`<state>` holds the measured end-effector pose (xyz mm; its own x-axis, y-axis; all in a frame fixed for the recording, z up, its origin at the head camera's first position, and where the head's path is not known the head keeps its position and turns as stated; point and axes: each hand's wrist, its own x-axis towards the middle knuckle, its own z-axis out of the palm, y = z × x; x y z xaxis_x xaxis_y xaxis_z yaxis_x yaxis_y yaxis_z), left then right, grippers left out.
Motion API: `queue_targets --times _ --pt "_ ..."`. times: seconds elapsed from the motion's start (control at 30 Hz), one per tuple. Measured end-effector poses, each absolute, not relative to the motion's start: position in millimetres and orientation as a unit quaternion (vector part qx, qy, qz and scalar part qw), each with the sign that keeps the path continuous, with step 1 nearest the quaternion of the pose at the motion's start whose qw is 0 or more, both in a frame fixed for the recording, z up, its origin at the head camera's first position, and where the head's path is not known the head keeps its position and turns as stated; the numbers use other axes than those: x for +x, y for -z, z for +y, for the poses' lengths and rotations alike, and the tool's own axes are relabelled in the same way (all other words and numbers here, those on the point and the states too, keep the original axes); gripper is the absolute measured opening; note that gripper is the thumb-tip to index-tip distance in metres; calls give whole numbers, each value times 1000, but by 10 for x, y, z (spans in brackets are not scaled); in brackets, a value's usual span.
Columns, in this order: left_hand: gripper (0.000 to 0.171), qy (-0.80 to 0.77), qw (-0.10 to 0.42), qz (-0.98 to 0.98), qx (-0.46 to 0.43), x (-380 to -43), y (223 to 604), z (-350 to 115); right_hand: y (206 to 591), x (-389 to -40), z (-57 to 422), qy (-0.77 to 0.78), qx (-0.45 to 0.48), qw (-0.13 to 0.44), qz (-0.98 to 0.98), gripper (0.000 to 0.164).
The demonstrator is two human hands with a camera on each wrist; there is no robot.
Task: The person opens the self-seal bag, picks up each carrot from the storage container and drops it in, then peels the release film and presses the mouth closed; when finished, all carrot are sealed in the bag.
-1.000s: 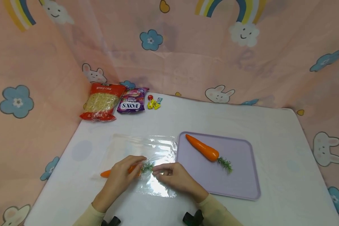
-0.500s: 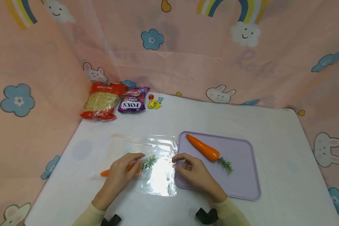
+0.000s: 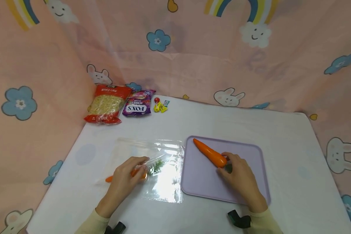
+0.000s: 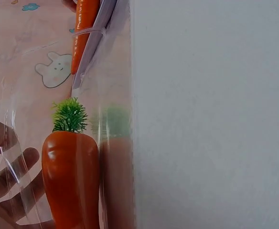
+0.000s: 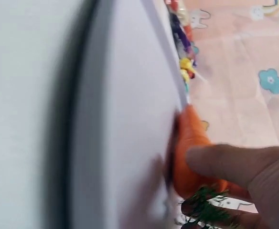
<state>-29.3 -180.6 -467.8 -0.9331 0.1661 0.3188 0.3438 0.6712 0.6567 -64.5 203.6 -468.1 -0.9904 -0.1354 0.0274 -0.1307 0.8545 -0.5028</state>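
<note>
A clear plastic bag (image 3: 163, 152) lies flat on the table, with an orange toy carrot (image 4: 71, 176) with a green top inside it. My left hand (image 3: 127, 174) lies over this carrot, thumb on the near side and curved fingers on the far side; in the left wrist view the fingers show through the film. On the lilac tray (image 3: 199, 182) lies a second toy carrot (image 3: 209, 152). My right hand (image 3: 240, 174) grips it by the thick end. In the right wrist view the thumb presses its side, with the fingers beneath near the leafy top (image 5: 204, 207).
At the back left stand a red noodle bag (image 3: 106, 104) and a purple candy bag (image 3: 138, 103). Several small wrapped candies (image 3: 161, 107) sit beside them. Pink patterned cloth (image 3: 187, 58) hangs behind and around the white table (image 3: 295, 156).
My right hand has left the bagged carrot's green top, crossed right over the tray and taken hold of the second carrot's thick end. My left hand has stayed over the bagged carrot.
</note>
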Motion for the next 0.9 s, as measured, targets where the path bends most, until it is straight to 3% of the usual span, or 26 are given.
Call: queue_targets --times 0.33,0.53,0.7,0.9 --pt "34 383 85 -906 -157 -263 4667 -1812 4596 -627 2133 321 -64 -4 945 44" --pt "35 380 78 -907 -165 -253 4656 -1810 4386 -622 2166 354 -104 54 928 41" --pt "37 375 87 -906 -176 -241 4657 -1807 4378 -635 1940 366 -185 88 908 43" --pt "37 378 97 -896 -211 -231 4687 -1790 4547 -706 1537 311 -240 52 918 44"
